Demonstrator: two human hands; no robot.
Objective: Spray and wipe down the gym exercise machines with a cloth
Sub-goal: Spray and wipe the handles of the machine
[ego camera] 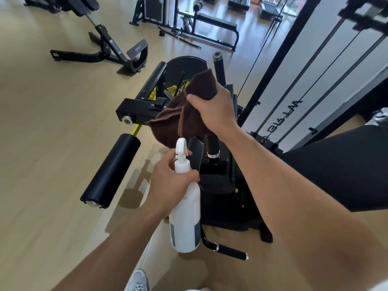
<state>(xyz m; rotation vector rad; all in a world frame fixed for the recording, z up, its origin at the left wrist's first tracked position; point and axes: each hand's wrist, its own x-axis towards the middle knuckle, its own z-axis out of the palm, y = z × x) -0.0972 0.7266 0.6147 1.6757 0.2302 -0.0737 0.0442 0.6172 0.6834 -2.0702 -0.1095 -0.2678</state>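
Overhead, left hand (168, 181) gripping smooth white spray bottle (185, 217), right hand (212, 108) clutching fuzzy brown cloth (182, 114)

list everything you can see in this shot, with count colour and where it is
spray bottle: 1, white, centre, held upright
cloth: 1, brown, centre, held above the bottle's nozzle
leg machine: 1, black with yellow parts, centre, under the hands
roller pad: 1, black, left of the bottle
bench: 1, black, top centre
cable machine: 1, black and white, right
floor: tan, left
shoe: 1, grey, bottom edge
left hand: grips the bottle's neck
right hand: grips the cloth
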